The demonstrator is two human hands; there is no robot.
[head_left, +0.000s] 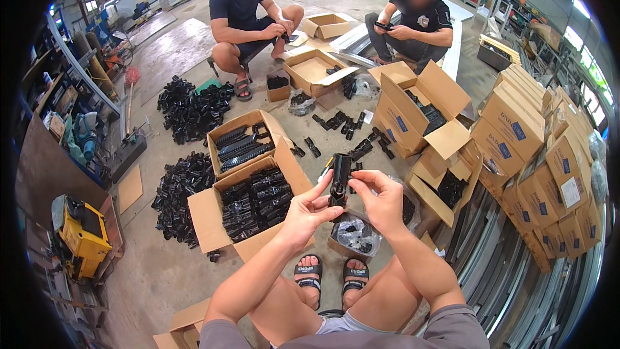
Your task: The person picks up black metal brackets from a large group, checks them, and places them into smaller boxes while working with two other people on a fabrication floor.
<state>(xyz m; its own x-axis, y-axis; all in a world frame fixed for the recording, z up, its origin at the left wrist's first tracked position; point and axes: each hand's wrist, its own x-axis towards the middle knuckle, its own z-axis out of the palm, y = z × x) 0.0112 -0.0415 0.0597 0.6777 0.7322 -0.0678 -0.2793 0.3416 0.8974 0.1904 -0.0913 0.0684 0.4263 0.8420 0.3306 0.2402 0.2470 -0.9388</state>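
In front of my knees, my left hand (312,212) grips a black plastic fitting (340,178) upright, its thumb along one side and fingers below. My right hand (380,197) is closed in a pinch at the fitting's right edge; whatever lies between those fingertips is too small to make out. Just beyond the left fingers shows a small yellow-edged item (327,167), partly hidden. Below my hands stands a small box with a clear plastic bag (356,232) of dark parts. Left of them, an open carton (208,220) holds rows of black fittings.
Another carton (279,130) of fittings stands behind it, beside loose black heaps (187,106). Scattered fittings (342,123) lie ahead. Two co-workers (248,26) sit beyond, handling small black parts. Stacked closed cartons (510,123) and long metal profiles (491,271) line the right. A yellow machine (81,236) stands left.
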